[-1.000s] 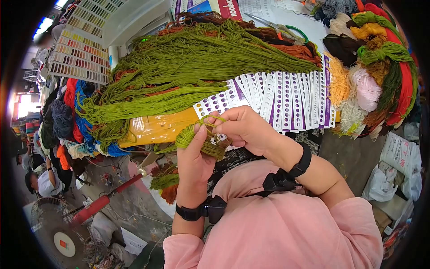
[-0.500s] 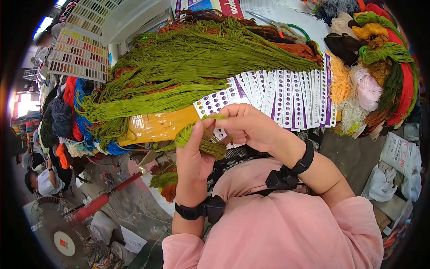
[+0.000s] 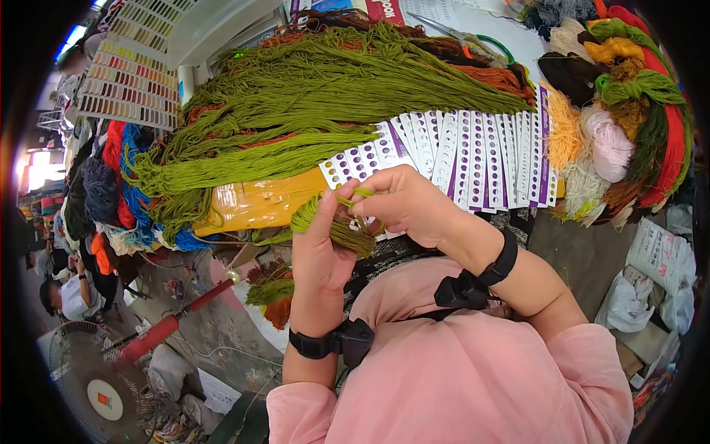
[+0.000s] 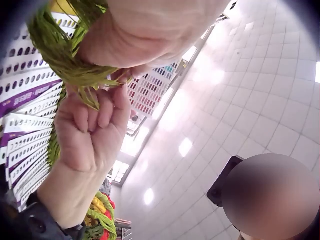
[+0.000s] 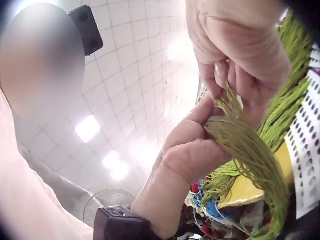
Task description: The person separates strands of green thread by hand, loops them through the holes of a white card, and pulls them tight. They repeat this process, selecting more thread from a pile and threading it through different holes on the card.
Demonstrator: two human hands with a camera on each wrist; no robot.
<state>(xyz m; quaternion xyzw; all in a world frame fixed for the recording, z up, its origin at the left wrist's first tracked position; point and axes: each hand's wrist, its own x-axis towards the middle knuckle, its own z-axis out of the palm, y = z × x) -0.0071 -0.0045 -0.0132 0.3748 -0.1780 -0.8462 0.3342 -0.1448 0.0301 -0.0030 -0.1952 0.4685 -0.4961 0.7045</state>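
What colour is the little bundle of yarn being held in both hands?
Olive green, a yellowish moss shade. The yarn bundle shows best in the head view.

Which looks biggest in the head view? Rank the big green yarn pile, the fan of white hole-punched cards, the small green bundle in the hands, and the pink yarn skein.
1. Big green yarn pile
2. Fan of white hole-punched cards
3 and 4. Small green bundle and pink yarn skein: they look alike; the bundle is nearer the camera, so unranked.
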